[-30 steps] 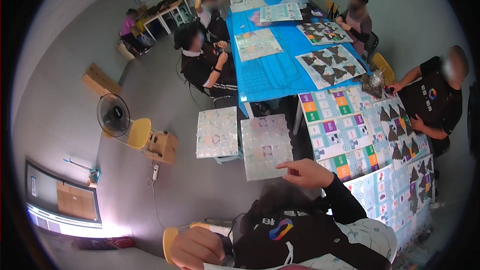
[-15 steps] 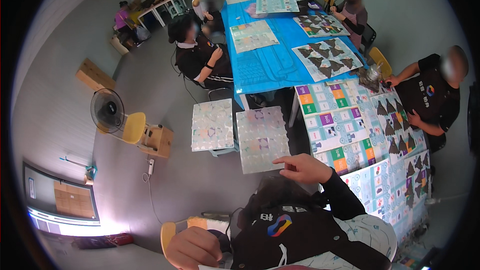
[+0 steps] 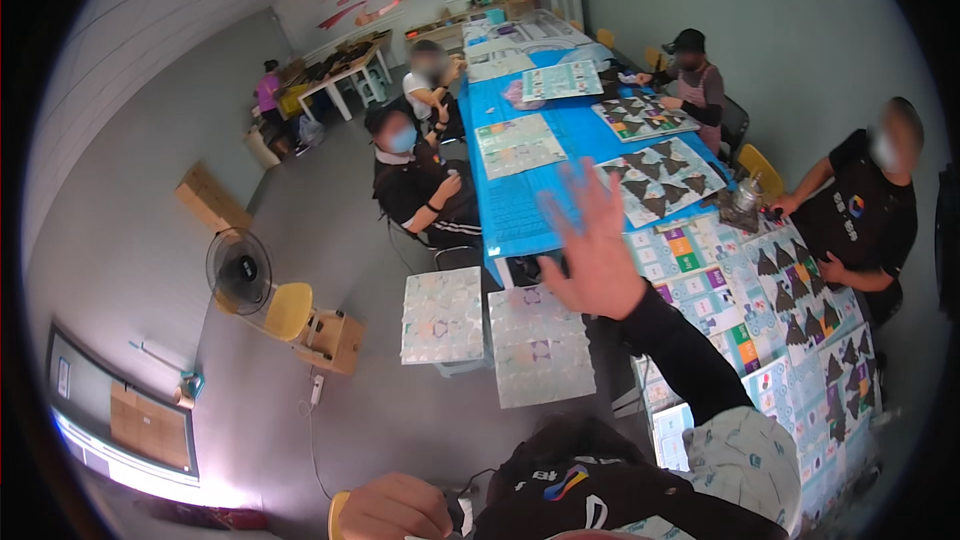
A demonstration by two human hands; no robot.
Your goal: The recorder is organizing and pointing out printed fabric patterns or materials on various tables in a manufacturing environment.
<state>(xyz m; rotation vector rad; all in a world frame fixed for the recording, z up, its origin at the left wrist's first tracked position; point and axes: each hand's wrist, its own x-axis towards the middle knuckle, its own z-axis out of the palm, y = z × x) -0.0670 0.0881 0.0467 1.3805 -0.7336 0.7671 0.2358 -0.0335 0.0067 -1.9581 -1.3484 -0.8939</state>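
My right hand (image 3: 600,255) is raised in the air with its fingers spread and blurred, holding nothing. Behind it are the blue table cover (image 3: 515,210) and a board of dark triangular pieces (image 3: 662,180). Below and left of this hand, two pale sheets lie at about stool height: one (image 3: 541,348) nearest the hand, the other (image 3: 441,315) on a stool. My left hand (image 3: 393,510) is low at the bottom edge, beside a yellow chair back (image 3: 338,515). Its fingers curl under; anything inside is hidden.
On my right, a table spread with printed sheets (image 3: 700,290) bears more dark pieces (image 3: 790,270). A person in black (image 3: 850,205) stands there. Others sit along the long table, including one in a mask (image 3: 420,180). A fan (image 3: 238,270) stands left near a yellow chair (image 3: 290,310).
My right hand has lifted off the nearer pale sheet, from a pointing shape to spread fingers. The view has tilted up, showing more of the far wall. My left hand stays low and curled.
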